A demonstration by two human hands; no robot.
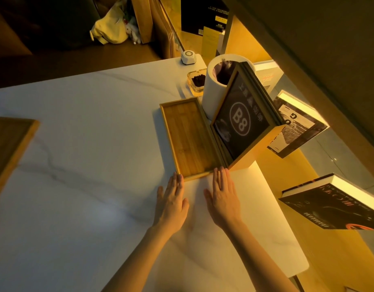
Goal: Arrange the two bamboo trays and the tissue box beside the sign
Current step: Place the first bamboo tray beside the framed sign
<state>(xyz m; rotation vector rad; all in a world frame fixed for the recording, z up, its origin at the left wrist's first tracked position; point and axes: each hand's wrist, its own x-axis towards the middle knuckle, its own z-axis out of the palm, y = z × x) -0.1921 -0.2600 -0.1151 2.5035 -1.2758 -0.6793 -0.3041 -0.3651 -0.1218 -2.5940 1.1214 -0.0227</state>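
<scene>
One long bamboo tray (188, 138) lies empty on the white marble table, its right side against the wooden base of the black "B8" sign (243, 123). My left hand (171, 201) and my right hand (222, 197) lie flat on the table, fingers together, with the fingertips touching the tray's near short edge. A second bamboo tray (9, 148) sits at the far left edge of the view, partly cut off. I see no tissue box.
Behind the sign stands a white cylindrical bin (217, 85) with a dark liner, then a glass ashtray (197, 82) and a small white call button (188, 56). Books (295, 127) rest on a lit shelf past the table's right edge (272, 199).
</scene>
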